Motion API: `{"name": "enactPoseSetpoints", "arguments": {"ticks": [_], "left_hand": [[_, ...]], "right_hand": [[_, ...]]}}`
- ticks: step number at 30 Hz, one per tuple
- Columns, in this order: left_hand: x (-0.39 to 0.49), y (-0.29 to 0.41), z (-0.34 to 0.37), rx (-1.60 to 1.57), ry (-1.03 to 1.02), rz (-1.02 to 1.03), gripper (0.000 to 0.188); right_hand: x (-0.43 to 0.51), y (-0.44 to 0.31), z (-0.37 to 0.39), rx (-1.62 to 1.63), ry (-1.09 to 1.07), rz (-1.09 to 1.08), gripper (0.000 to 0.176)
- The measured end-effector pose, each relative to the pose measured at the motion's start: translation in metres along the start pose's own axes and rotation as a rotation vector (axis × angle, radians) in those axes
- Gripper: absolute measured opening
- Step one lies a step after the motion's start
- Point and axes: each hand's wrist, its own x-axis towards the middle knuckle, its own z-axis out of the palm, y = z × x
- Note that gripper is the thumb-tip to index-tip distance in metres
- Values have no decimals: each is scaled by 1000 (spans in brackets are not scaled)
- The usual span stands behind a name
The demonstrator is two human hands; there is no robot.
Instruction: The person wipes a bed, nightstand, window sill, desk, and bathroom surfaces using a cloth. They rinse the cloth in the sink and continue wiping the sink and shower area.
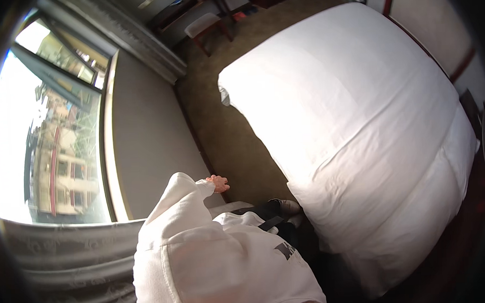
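Note:
My left hand (218,184) hangs low at my side, at the end of a white sweatshirt sleeve (179,199). Its fingers are slightly apart, and nothing shows in them. In the picture it lies beside the grey wall (152,131) below the window, over the brown carpet (230,148). My right hand is out of view. To my right spreads a bed with a white cover (346,106), smooth at its far end and creased towards the near end. A shoe (288,206) of mine stands close to the bed's side.
A window (63,139) with an open upper pane fills the left. Patterned grey curtains (76,256) hang at near left, with another curtain (140,38) beyond the window. A padded stool (202,25) and a dark desk (183,8) stand at the far wall. A narrow carpet strip separates bed and wall.

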Motion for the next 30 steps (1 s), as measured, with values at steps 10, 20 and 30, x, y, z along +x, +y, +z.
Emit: {"name": "enactPoseSetpoints", "arguments": {"ticks": [10, 20, 30], "left_hand": [[-99, -46, 223, -638, 66, -429, 46], [-119, 53, 374, -1292, 40, -658, 42], [-80, 127, 341, -1747, 3, -1104, 43]], "right_hand": [[14, -373, 87, -484, -563, -569, 27], [-122, -498, 495, -46, -1390, -630, 54], [-350, -329, 633, -423, -2993, -896, 54]]}}
